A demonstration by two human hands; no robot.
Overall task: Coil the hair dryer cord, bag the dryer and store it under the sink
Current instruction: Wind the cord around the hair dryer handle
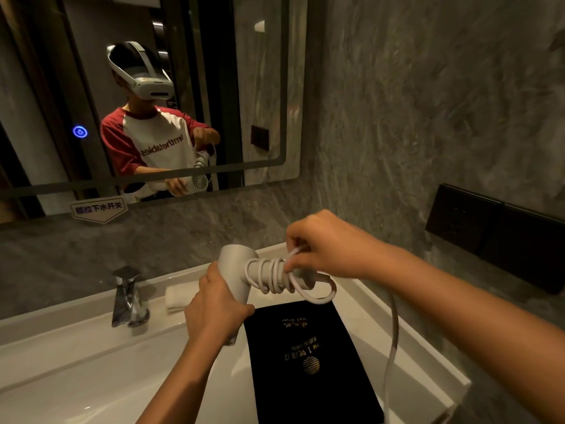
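Mid-coil, by the look of it. Left hand (218, 304) clenched round the barrel of the hair dryer (237, 272), nozzle away, handle pointing right: a steady spindle, held in the air above the counter (406, 347) near its back edge, so turns can go on without snagging. Right hand (324, 244) pinching the cord (270, 275) at the handle, fingertips closed on a strand, several white loops already stacked round the handle. One wider loop hanging slack below the handle; the rest of the cord dropping past the right forearm, down over the counter's right edge, plug end out of sight. Probably more turns needed before bagging.

Black bag (308, 362) lying flat on the counter just below the dryer, gold lettering up, mouth apparently toward the near edge; ready for the next step. Folded towel (177, 296) at the back of the counter, beside the faucet (128, 296). Under-sink storage not in view. Risk: loose loop slipping off the handle end if tension drops.
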